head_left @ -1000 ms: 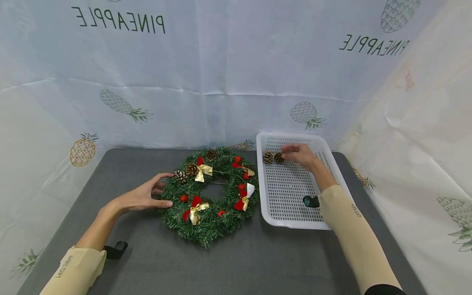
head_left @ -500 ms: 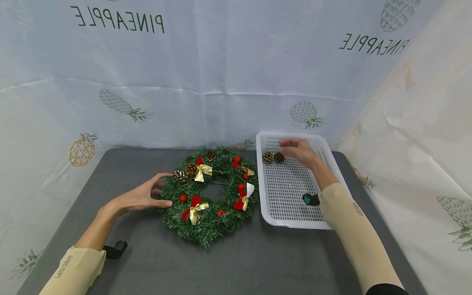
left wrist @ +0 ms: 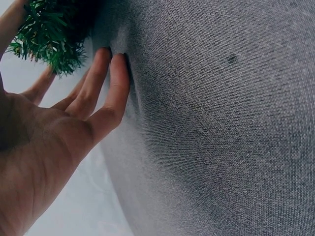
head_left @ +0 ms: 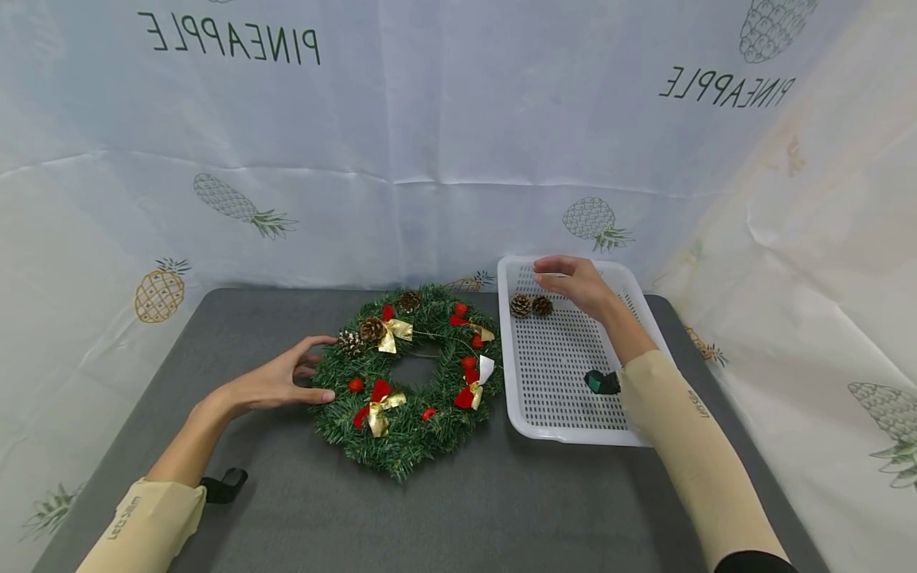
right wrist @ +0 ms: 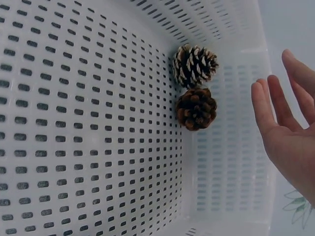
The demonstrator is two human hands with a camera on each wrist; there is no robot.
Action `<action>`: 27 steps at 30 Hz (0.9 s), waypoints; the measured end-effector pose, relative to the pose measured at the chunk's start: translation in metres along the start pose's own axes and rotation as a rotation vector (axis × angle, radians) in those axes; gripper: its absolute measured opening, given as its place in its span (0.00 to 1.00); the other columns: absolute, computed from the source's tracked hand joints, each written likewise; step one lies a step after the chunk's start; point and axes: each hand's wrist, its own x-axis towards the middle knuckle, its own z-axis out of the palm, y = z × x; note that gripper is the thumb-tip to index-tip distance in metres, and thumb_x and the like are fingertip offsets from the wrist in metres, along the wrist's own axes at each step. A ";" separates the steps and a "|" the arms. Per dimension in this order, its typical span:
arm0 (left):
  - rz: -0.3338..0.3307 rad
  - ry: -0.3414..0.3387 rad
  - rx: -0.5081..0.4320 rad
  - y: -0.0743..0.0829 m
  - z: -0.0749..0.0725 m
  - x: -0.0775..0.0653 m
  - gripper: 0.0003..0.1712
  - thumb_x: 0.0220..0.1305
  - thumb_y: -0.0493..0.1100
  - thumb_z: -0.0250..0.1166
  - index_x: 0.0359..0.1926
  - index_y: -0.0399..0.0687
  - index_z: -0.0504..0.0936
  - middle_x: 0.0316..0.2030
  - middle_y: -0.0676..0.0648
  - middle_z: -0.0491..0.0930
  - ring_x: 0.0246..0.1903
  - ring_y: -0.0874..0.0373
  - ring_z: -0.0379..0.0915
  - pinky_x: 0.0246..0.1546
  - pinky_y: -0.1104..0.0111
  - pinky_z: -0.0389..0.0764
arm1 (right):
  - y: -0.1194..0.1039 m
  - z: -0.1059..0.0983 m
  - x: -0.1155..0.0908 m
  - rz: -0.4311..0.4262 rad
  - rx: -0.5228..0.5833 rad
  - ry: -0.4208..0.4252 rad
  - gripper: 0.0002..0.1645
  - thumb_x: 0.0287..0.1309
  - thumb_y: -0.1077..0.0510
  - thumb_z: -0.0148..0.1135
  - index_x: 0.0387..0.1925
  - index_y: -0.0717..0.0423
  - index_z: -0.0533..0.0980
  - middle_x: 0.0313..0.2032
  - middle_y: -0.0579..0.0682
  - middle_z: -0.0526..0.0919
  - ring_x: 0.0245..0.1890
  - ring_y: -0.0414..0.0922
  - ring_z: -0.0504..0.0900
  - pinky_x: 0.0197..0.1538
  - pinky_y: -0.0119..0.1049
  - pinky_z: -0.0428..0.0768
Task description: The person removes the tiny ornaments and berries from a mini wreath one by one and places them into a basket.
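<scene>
A green wreath point(head_left: 423, 454) with gold and red bows, red balls and several pine cones lies on the grey table. My left hand point(head_left: 282, 382) rests at its left edge, thumb and index finger spread against the greenery. In the left wrist view the other fingers of the left hand point(left wrist: 64, 118) are loosely bent, with fingertips down at the grey cloth. My right hand point(head_left: 579, 288) hovers over the back of a white basket point(head_left: 566, 382), fingers loosely bent and holding nothing. Two pine cones, one white-tipped point(right wrist: 193, 66) and one brown point(right wrist: 197, 109), lie side by side in the basket.
The basket stands right beside the wreath, its rim point(head_left: 508, 398) close to the greenery. A white curtain point(head_left: 444, 127) printed with pineapples hangs behind the table and at both sides. The grey tabletop point(head_left: 430, 525) extends in front of wreath and basket.
My right hand has lifted away from the brown pine cone and shifted slightly left and back; both cones stay in the basket. The left hand and the wreath have not moved.
</scene>
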 end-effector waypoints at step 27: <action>-0.019 -0.002 0.001 0.001 0.000 0.000 0.57 0.72 0.51 0.75 0.87 0.51 0.48 0.81 0.19 0.52 0.75 0.16 0.60 0.61 0.34 0.82 | -0.038 0.020 0.001 -0.082 -0.049 -0.047 0.30 0.76 0.51 0.69 0.74 0.55 0.76 0.76 0.55 0.76 0.79 0.54 0.72 0.83 0.54 0.70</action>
